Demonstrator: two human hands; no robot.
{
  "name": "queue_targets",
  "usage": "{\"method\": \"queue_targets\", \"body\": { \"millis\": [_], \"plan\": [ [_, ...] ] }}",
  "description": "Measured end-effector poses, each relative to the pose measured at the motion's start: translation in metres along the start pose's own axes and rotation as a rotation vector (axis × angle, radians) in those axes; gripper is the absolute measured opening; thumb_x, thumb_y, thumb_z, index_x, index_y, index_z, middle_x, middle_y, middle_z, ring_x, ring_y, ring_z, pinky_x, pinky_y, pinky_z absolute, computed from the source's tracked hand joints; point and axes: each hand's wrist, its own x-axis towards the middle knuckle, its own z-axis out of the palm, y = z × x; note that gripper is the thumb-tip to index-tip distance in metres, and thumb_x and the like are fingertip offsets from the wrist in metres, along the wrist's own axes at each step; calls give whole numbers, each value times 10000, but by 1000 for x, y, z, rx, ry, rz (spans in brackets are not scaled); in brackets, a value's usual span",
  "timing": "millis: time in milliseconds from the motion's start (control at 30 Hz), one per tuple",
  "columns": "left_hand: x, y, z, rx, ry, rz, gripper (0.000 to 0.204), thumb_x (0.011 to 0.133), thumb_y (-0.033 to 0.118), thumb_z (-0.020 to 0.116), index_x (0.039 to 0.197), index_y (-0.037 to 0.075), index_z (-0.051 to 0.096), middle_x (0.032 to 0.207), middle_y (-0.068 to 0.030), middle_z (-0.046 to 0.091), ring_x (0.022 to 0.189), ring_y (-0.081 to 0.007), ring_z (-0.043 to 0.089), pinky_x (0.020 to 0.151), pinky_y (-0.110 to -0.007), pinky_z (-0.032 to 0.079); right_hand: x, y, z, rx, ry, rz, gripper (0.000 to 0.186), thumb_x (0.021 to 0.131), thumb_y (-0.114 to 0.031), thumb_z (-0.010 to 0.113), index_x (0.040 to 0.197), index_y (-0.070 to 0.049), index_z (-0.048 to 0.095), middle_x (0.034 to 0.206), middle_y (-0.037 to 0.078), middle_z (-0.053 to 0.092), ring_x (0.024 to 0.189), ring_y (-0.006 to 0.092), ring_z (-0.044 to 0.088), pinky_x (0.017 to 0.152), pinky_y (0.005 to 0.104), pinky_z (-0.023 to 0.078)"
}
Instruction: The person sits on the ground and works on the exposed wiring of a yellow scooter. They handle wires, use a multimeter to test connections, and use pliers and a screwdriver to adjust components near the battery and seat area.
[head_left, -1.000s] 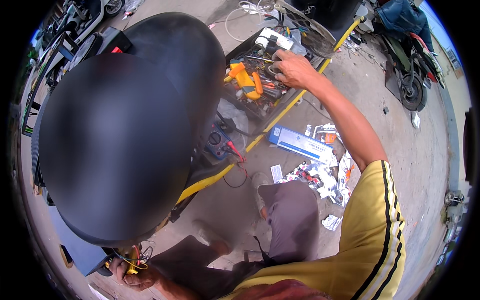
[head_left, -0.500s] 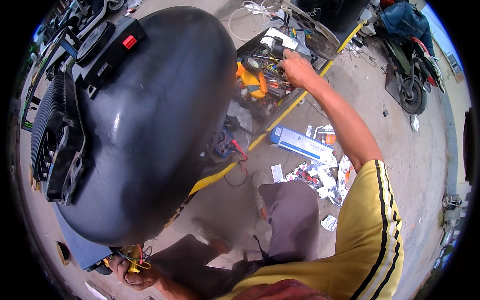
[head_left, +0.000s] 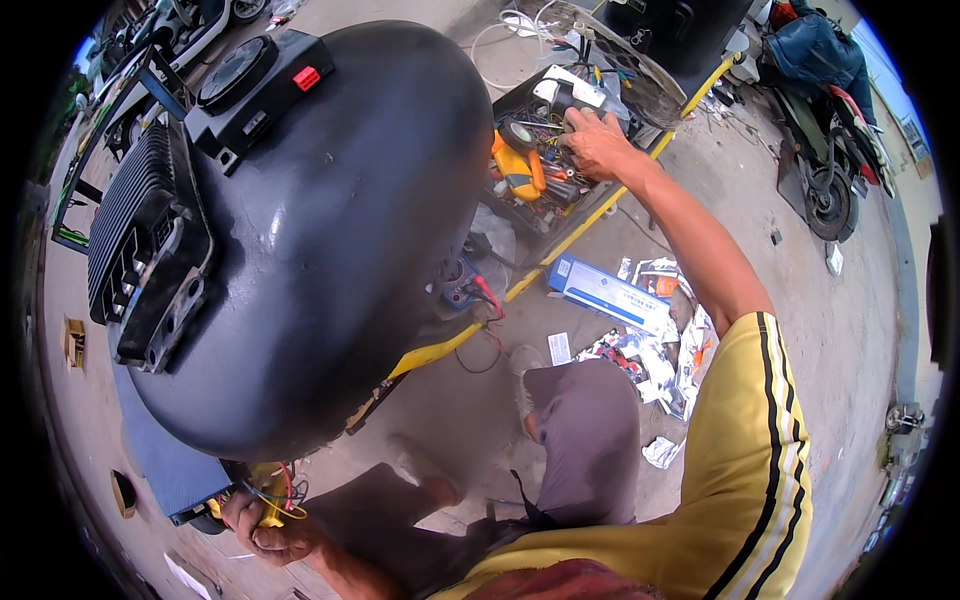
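At the lower left, my left hand [head_left: 272, 532] is closed on a yellow part [head_left: 270, 512] with thin red, yellow and dark wires coming from it, just below a large glossy black seat [head_left: 340, 230]. My right arm stretches up to an open tool tray [head_left: 570, 225], where my right hand [head_left: 598, 148] has its fingers bent down among the contents. What those fingers grip is hidden. Close to them lie loose wires and hand tools, a white power strip [head_left: 568, 88] and an orange-yellow tool with a round dark wheel [head_left: 517, 172].
On the seat rest a finned black metal controller [head_left: 150, 240] and a black box with a red label [head_left: 260, 90]. A blue multimeter [head_left: 460, 284] with red leads sits beside the seat. On the ground are a blue-and-white carton [head_left: 612, 295] and torn silver wrappers [head_left: 650, 365]. A scooter [head_left: 830, 180] stands at the right.
The view has shifted slightly, so the seat and tray appear a little to the right. My right hand has stayed in the tray, its fingers slightly rearranged. My left hand keeps the yellow part.
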Motion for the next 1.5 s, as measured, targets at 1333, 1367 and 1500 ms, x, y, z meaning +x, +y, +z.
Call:
{"method": "queue_targets", "body": {
  "millis": [1333,1367,1500],
  "plan": [
    [-10,2,-2,-172,-16,-88,329,1116,251,373,1044,-17,550,983,-180,612,903,-284,597,861,-398,494,5,21,-22,1271,914,665,217,968,-223,633,917,-26,709,864,63,722,682,122,573,618,297,444],
    [-12,2,0,-190,-8,-101,325,1116,246,374,1048,-18,550,985,-180,613,903,-284,598,861,-399,496,3,27,-8,1402,935,643,203,971,-204,620,958,-16,694,886,79,732,693,133,596,614,295,451],
    [-3,9,3,-105,59,-42,323,1078,183,363,982,-43,573,868,-181,614,796,-270,581,718,-366,495,-1,3,-4,1747,974,611,216,959,-96,572,1121,36,625,985,170,760,817,207,697,745,301,517]
  ]
}}
